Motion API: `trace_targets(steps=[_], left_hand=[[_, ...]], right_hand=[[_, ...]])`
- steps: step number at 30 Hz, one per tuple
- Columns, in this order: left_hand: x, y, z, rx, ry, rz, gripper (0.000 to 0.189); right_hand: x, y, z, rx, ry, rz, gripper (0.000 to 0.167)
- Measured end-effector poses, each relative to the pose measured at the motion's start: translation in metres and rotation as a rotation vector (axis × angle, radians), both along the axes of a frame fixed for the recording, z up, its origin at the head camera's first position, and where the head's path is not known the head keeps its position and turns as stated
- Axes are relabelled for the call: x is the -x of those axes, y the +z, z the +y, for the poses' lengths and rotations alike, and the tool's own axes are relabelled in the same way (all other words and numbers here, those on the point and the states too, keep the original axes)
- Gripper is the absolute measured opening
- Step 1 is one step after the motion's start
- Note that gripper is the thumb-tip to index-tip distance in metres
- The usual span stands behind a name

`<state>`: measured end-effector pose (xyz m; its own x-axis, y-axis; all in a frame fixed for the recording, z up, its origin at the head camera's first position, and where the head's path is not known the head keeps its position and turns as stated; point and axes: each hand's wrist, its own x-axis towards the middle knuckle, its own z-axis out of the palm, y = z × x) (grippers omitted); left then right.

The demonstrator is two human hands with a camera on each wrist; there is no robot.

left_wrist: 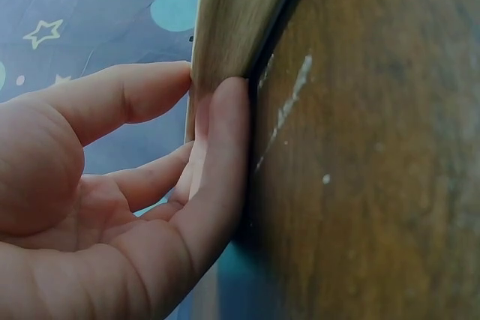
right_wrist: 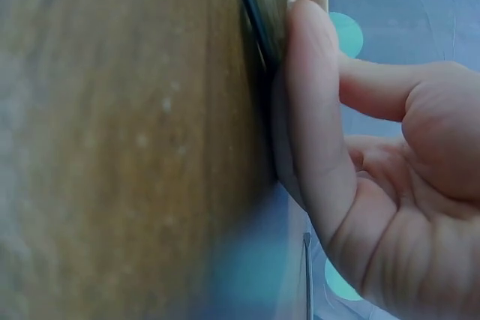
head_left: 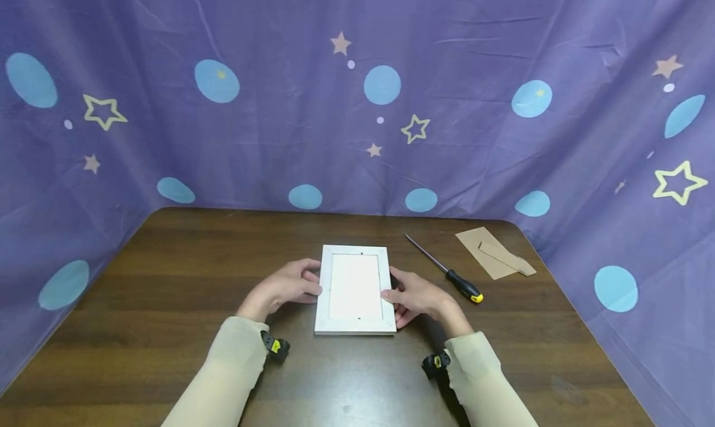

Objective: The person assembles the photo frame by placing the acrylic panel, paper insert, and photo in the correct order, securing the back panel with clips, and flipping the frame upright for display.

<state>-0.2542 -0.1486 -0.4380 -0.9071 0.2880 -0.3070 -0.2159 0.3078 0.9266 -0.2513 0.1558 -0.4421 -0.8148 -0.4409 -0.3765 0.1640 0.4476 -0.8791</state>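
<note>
A white picture frame with a plain white middle lies face-on to the head view, between the two hands. My left hand holds its left side, the thumb at the top edge and the other fingers against the side. On the opposite side my right hand grips the frame, its thumb over the front border and its fingers along the side. Both wrist views show a wood-toned side of the frame close over the table, with fingertips pressed to it.
Right of the frame lies a screwdriver with a black and yellow handle, its shaft pointing away to the left. Beyond it are a brown card sheet and a narrower brown strip on top. A purple patterned curtain surrounds the table.
</note>
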Motion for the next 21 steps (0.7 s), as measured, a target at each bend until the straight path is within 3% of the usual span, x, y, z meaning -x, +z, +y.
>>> trace_targets(steps=[5, 9, 11, 14, 18, 21], left_hand=[[0.000, 0.000, -0.002, -0.006, -0.003, -0.002, 0.067], [0.001, -0.001, -0.002, -0.015, 0.001, 0.000, 0.068], [0.001, -0.002, -0.001, -0.027, 0.005, -0.001, 0.068], [0.002, -0.002, 0.000, -0.030, 0.007, -0.007, 0.069], [0.001, -0.001, 0.001, -0.023, 0.011, -0.012, 0.069], [0.001, -0.001, 0.000, -0.017, 0.013, -0.011, 0.068]], right_hand=[[0.000, 0.002, 0.004, 0.026, 0.002, -0.010, 0.075], [0.003, 0.010, 0.014, 0.060, -0.064, 0.039, 0.072], [0.005, 0.016, 0.022, 0.087, -0.113, 0.121, 0.066], [0.007, 0.032, 0.037, 0.053, -0.167, 0.314, 0.056], [0.019, 0.047, 0.066, -0.156, -0.228, 0.590, 0.046], [0.036, 0.049, 0.093, -0.313, -0.274, 0.725, 0.042]])
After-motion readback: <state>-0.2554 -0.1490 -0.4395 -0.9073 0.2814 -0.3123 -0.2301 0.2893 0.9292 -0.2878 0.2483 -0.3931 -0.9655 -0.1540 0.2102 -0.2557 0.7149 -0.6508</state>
